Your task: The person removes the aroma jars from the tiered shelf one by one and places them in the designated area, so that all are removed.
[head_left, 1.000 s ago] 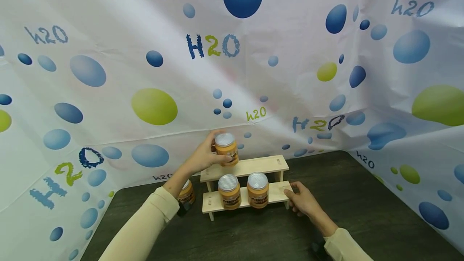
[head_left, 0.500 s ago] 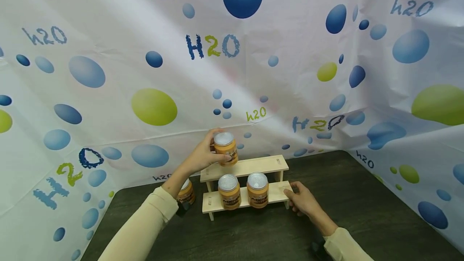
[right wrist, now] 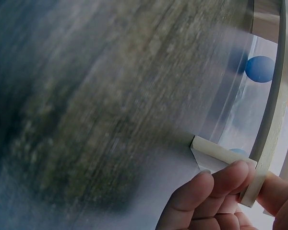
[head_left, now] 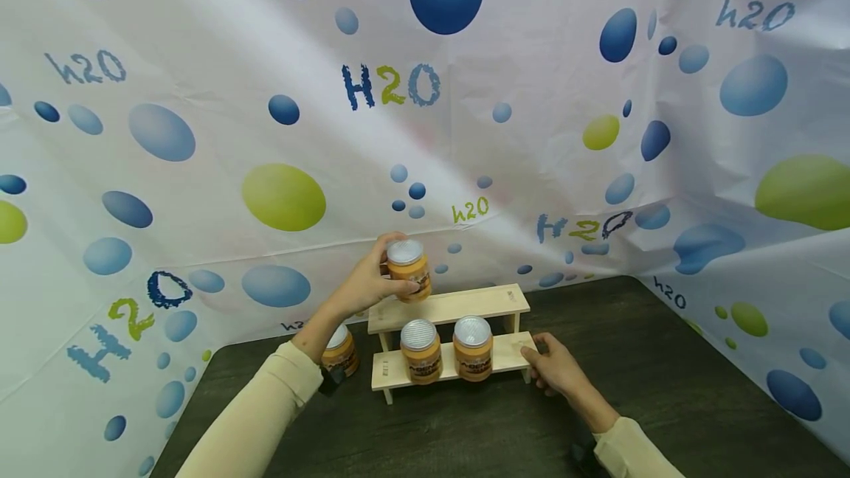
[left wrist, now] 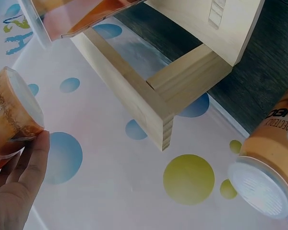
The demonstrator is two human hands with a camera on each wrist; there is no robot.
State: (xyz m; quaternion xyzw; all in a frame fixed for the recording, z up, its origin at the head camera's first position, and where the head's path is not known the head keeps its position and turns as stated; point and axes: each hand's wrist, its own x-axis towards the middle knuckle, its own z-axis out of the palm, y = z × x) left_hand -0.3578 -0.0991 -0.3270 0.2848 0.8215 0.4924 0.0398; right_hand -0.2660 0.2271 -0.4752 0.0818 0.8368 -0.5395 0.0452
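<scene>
My left hand (head_left: 365, 286) grips an orange jar (head_left: 413, 279) with a silvery lid, over the left part of the upper board (head_left: 471, 303) of a two-step wooden stand. Thumb and fingers wrap its sides, as the left wrist view also shows with the held jar (left wrist: 9, 110). Two matching jars, a left one (head_left: 422, 364) and a right one (head_left: 473, 360), stand upright on the lower board (head_left: 510, 352). At that board's right end, my right hand (head_left: 558, 367) pinches the edge, thumb on top and fingers underneath in the right wrist view.
Another orange jar (head_left: 341, 356) stands on the dark table (head_left: 451, 434) left of the stand, partly hidden by my left forearm. A white sheet (head_left: 518, 153) printed with blue and green spots hangs behind and along both sides.
My left hand and the jar in it have shifted slightly left and a touch higher. The right hand, the stand and the other jars keep their places.
</scene>
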